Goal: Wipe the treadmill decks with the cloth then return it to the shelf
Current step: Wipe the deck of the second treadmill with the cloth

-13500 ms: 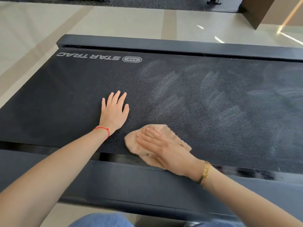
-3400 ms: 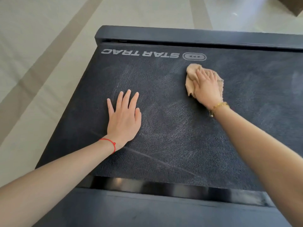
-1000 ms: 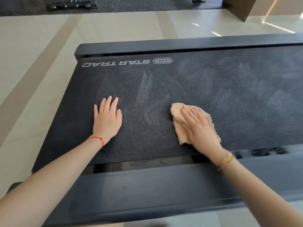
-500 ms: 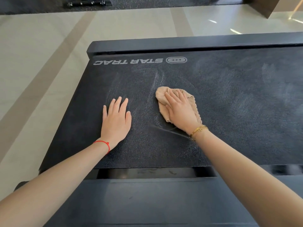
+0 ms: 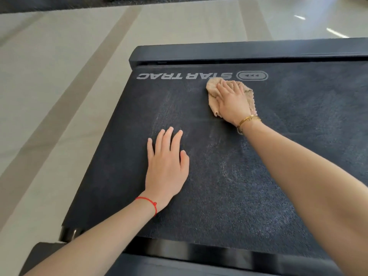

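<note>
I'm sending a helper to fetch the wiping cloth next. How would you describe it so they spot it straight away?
Look at the dark treadmill belt, at its far end by the white STAR TRAC lettering. Just below the lettering lies a crumpled tan cloth, pressed flat under the right hand, whose wrist wears gold bracelets. It is the only pale, fuzzy thing on the black belt; the left hand rests on bare belt.

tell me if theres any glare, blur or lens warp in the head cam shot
Head view: bright glare streaks on the pale glossy floor at top right; wide-angle warp bows the black treadmill belt, whose STAR TRAC logo reads inverted; the left hand is sharp, the right hand on the crumpled beige cloth slightly soft.
</note>
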Available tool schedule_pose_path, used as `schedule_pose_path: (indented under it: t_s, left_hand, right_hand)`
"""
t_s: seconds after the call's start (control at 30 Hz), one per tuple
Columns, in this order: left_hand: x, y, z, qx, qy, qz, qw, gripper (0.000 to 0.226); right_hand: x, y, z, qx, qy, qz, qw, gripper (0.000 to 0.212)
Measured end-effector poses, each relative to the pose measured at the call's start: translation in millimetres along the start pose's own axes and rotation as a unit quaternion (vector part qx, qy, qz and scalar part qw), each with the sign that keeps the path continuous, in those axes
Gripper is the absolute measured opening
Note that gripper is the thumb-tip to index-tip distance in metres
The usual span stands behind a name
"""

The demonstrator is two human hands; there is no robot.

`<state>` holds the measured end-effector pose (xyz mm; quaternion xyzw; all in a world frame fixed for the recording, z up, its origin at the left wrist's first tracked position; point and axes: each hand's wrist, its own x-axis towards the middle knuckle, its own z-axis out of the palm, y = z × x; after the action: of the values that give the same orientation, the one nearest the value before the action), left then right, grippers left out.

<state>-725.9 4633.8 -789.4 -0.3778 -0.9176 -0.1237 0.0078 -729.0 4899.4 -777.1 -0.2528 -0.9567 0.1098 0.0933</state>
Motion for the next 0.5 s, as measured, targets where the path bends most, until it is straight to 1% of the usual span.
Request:
schedule_pose_path:
  t_s: [0.1,0.2,0.3,0.5]
  left_hand:
    - [2,0,1,0.002,0.004,0.003,1.0,0.06]
    - [2,-1,2,0.003,0.008,0.004,1.0,0.061]
    - [1,-1,1,0.003,0.008,0.007,1.0,0.06]
    - [0,0,0,0.003,0.016,0.006,1.0,0.057]
  right_hand:
    - [15,-12,8,0.005,-0.004,-0.033,0.999,0.046]
    - [11,-14,9,0.016,-0.009,-0.061,0.998,0.046]
    - [-14,-19,6,0.041,-0.02,-0.101,0.994,0.046]
    - [-86,-34,-6,0.05,-0.065,-0.132,0.988,0.049]
